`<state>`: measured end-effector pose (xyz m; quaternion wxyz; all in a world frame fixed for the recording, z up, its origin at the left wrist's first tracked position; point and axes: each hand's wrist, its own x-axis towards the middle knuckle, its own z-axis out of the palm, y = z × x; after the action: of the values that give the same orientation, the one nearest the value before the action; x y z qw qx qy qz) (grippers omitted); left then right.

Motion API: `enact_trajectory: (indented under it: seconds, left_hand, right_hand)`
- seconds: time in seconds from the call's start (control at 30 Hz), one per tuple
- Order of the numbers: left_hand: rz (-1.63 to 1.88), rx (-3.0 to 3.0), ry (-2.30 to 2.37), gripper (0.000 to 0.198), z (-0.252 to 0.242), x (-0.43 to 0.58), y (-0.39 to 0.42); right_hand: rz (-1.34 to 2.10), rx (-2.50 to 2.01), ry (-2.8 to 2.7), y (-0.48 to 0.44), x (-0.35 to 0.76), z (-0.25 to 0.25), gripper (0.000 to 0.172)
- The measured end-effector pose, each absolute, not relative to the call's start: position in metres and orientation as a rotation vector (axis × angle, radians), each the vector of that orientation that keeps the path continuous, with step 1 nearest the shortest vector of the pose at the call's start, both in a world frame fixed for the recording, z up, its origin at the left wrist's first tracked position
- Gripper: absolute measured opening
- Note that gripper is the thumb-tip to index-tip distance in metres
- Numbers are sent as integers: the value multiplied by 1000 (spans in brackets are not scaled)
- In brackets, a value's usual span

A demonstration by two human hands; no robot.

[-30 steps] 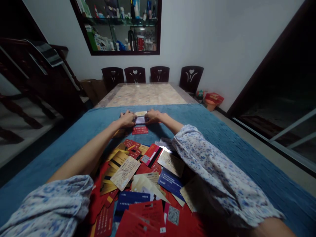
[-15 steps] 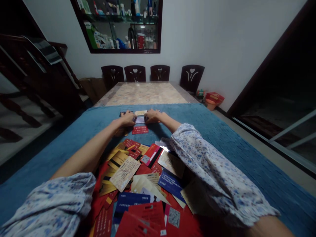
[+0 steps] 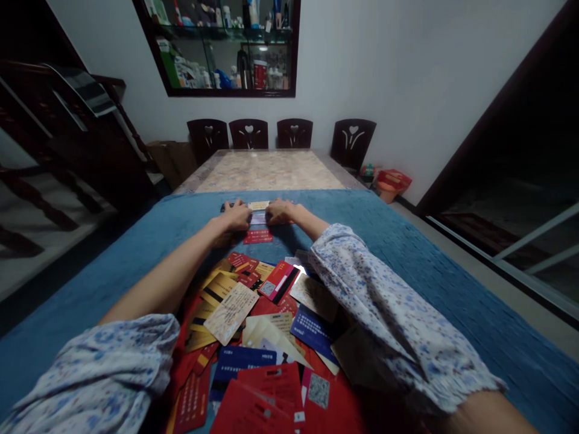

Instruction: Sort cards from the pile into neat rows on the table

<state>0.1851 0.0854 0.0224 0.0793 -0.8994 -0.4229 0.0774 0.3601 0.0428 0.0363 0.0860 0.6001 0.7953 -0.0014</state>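
Observation:
A pale lilac card [image 3: 259, 219] lies flat at the far part of the blue cloth. My left hand [image 3: 235, 217] is at its left end, fingers bent down onto it. On the other end, my right hand [image 3: 281, 212] has its fingers curled and pressed together. Just behind is a cream card [image 3: 259, 205], and in front lies a red card [image 3: 258, 235]. A dark card [image 3: 225, 207] shows partly behind my left hand. Between my forearms spreads a heap of cards, with a beige card [image 3: 231, 313], a blue card [image 3: 314, 330] and several red and gold ones.
The blue cloth [image 3: 362, 241] covers the near part of the table; beyond it is the patterned tabletop [image 3: 275, 170]. Several dark chairs [image 3: 294, 134] stand along the far side. An orange bin [image 3: 388, 188] with a red bag is at the right, and a stair railing [image 3: 58, 138] at the left.
Both hands stay at the lilac card. My left hand's fingers have lifted and spread slightly. The whole view has shifted a little; the card heap looks the same.

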Motion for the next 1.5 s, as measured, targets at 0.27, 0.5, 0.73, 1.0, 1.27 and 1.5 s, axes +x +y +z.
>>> enact_trajectory:
  seconds: [0.27,0.5,0.73,1.0,1.27,1.5]
  left_hand:
    - [159,-2698,-1234,39,28,183,70]
    - [60,-2692,-1183,37,28,181,57]
    - [-26,-2730,-1158,37,32,180,24]
    - [-35,-2714,-1166,40,34,176,-12]
    - [-52,-2784,-1234,32,41,169,-64]
    - [-41,-2807,-1183,28,35,161,-104]
  right_hand:
    - [128,1766,2397,35,363,37,48]
    - [171,1722,2505,18,371,44,43]
    - [125,1640,2602,-20,379,47,38]
    - [45,1622,2683,-56,390,39,35]
    - [-54,1570,2830,-95,396,33,32]
    - [-130,1479,2958,-117,397,26,33]
